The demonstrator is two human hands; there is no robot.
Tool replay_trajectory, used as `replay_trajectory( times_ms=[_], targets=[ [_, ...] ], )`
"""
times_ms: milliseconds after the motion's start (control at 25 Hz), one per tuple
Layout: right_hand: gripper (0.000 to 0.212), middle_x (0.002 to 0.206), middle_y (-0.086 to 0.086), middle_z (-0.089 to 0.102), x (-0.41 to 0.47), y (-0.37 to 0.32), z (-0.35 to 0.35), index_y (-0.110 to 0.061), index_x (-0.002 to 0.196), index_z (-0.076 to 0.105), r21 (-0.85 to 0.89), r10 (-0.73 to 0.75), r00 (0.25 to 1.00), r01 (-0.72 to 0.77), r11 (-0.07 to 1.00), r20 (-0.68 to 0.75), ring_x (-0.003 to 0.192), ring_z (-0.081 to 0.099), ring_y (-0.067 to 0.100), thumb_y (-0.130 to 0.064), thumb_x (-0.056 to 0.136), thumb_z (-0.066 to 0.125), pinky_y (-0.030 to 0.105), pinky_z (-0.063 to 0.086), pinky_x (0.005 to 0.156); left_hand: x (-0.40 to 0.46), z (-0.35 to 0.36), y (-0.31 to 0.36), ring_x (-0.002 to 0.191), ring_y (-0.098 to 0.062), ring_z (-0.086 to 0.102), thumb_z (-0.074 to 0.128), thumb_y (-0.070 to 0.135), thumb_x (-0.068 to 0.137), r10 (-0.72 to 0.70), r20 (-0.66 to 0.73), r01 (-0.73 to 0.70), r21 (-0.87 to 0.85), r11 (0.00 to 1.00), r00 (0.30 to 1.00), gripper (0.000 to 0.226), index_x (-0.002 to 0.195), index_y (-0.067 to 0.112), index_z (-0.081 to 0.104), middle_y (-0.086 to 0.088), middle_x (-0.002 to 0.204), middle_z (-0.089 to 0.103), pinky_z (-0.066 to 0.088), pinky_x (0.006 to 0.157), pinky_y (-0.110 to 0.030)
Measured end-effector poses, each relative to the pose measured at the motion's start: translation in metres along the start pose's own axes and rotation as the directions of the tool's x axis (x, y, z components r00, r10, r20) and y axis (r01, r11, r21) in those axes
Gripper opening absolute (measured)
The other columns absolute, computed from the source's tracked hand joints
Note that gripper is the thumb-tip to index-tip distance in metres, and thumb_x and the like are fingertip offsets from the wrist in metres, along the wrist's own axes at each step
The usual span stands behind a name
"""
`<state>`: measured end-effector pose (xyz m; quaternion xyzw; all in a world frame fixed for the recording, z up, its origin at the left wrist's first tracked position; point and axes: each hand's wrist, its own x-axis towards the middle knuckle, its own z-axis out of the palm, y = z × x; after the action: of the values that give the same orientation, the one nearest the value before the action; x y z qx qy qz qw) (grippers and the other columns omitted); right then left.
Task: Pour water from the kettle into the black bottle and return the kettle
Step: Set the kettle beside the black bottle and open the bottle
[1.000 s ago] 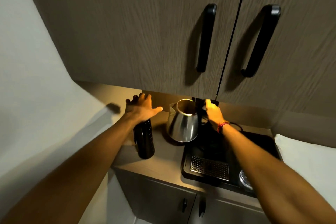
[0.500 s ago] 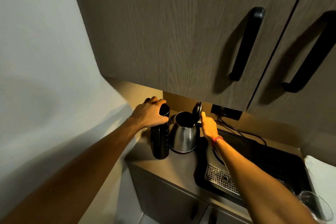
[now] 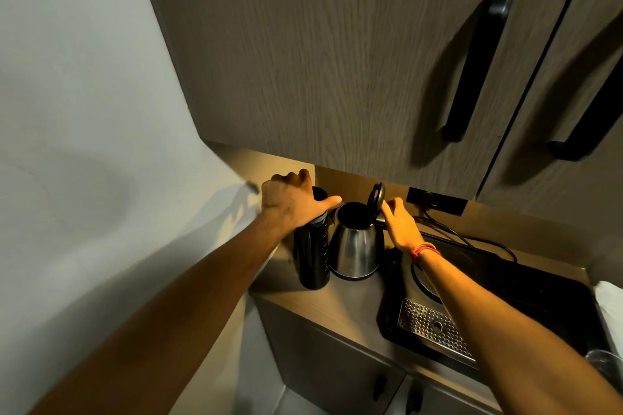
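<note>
The black bottle (image 3: pixel 312 256) stands upright on the wooden counter (image 3: pixel 350 307), close to the left wall. My left hand (image 3: pixel 291 204) lies over its top with the fingers curled round the cap and the thumb stretched toward the kettle. The steel kettle (image 3: pixel 354 251) sits right beside the bottle, touching or nearly touching it. Its black lid (image 3: pixel 376 197) stands open, upright. My right hand (image 3: pixel 399 224) is at the back of the kettle, its fingertips against the lid and its palm hiding the handle, so its grip is unclear.
A black tray (image 3: pixel 539 300) with a metal drip grate (image 3: pixel 435 327) fills the counter to the right. A glass (image 3: pixel 603 367) stands at the lower right edge. Cables (image 3: pixel 465 239) run to a wall socket (image 3: pixel 438 202). Upper cabinet doors (image 3: pixel 337 61) hang low overhead.
My left hand has come down onto the bottle's top and closed on it. The kettle lid has been flipped open. The view has swung left and closer.
</note>
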<state>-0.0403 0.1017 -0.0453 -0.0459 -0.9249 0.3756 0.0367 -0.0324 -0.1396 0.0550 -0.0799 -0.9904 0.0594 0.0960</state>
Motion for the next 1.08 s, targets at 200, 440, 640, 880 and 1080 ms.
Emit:
replay_trajectory(
  times_ms=[200, 440, 640, 880, 1080],
  targets=[
    [0.057, 0.16, 0.016, 0.025, -0.004, -0.003, -0.002, -0.013, 0.153, 0.023, -0.1, -0.035, 0.999, 0.034, 0.994, -0.015, 0.147, 0.027, 0.036, -0.038, 0.102, 0.033, 0.055, 0.025, 0.12, 0.011, -0.004, -0.011, 0.125, -0.034, 0.05, 0.066, 0.061, 0.079, 0.249, 0.245, -0.211, -0.173, 0.962, 0.937, 0.08, 0.143, 0.024, 0.035, -0.009, 0.139, 0.046, 0.046, 0.091, -0.043],
    [0.059, 0.165, 0.016, 0.004, 0.0, 0.005, -0.002, -0.013, 0.155, 0.014, -0.356, -0.077, 0.991, 0.111, 0.928, 0.107, 0.152, 0.003, 0.039, -0.015, 0.102, 0.038, 0.061, 0.018, 0.121, 0.013, -0.005, -0.004, 0.123, -0.034, 0.051, 0.057, 0.079, 0.075, 0.141, 0.256, -0.125, -0.078, 0.989, 0.956, 0.091, 0.14, 0.018, 0.038, -0.011, 0.138, 0.049, 0.046, 0.087, -0.043],
    [0.057, 0.164, 0.016, 0.008, 0.003, 0.008, 0.002, -0.013, 0.154, 0.018, -0.343, -0.082, 0.992, 0.111, 0.933, 0.097, 0.151, 0.007, 0.04, -0.014, 0.1, 0.039, 0.062, 0.019, 0.12, 0.01, -0.003, -0.008, 0.123, -0.038, 0.052, 0.041, 0.089, 0.076, 0.045, 0.236, -0.017, -0.118, 0.993, 0.971, 0.101, 0.145, 0.017, 0.033, -0.018, 0.14, 0.049, 0.047, 0.086, -0.044],
    [0.062, 0.162, 0.02, 0.011, 0.002, 0.01, 0.003, -0.013, 0.154, 0.019, -0.398, -0.143, 0.984, 0.173, 0.901, 0.105, 0.148, 0.015, 0.044, -0.015, 0.098, 0.046, 0.061, 0.029, 0.116, 0.01, 0.006, -0.015, 0.122, -0.04, 0.053, 0.045, 0.089, 0.073, 0.085, 0.182, -0.066, -0.11, 0.992, 0.98, 0.104, 0.15, 0.022, 0.022, -0.017, 0.14, 0.05, 0.046, 0.085, -0.045],
    [0.057, 0.164, 0.018, 0.01, 0.003, 0.008, 0.004, -0.012, 0.154, 0.018, -0.339, -0.107, 0.991, 0.13, 0.932, 0.084, 0.151, 0.008, 0.042, -0.018, 0.102, 0.04, 0.06, 0.022, 0.12, 0.009, 0.013, -0.022, 0.124, -0.034, 0.053, 0.054, 0.084, 0.073, 0.185, 0.165, -0.154, -0.182, 0.971, 0.969, 0.095, 0.145, 0.025, 0.033, -0.01, 0.143, 0.05, 0.048, 0.09, -0.045]
  ],
)
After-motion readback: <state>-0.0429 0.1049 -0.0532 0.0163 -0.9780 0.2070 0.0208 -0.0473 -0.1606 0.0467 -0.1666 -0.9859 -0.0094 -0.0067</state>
